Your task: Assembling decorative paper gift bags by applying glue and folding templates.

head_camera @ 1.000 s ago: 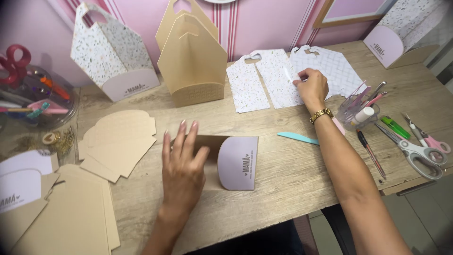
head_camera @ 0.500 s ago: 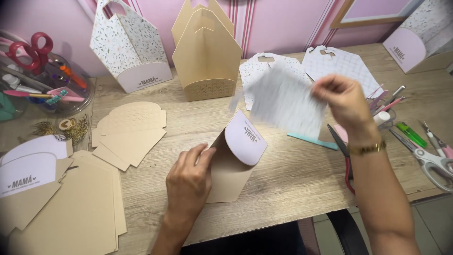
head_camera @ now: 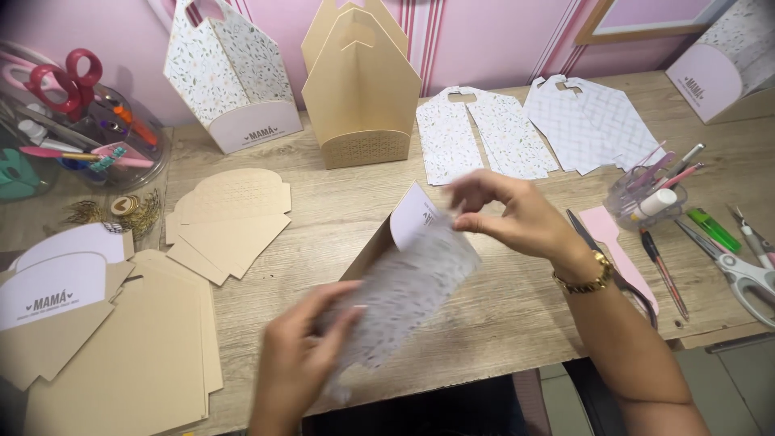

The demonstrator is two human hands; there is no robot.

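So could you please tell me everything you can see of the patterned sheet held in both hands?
The patterned sheet looks like thin white card or paper speckled with small grey marks. It is motion-blurred and tilted above the table. The left hand grips its lower end, the right hand its upper edge. It overlaps the tan folded card behind it.

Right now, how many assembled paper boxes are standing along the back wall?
3: a floral box at back left, a tan box beside it, and a pink-fronted box at back right, partly cut off. The tan one may hide another.
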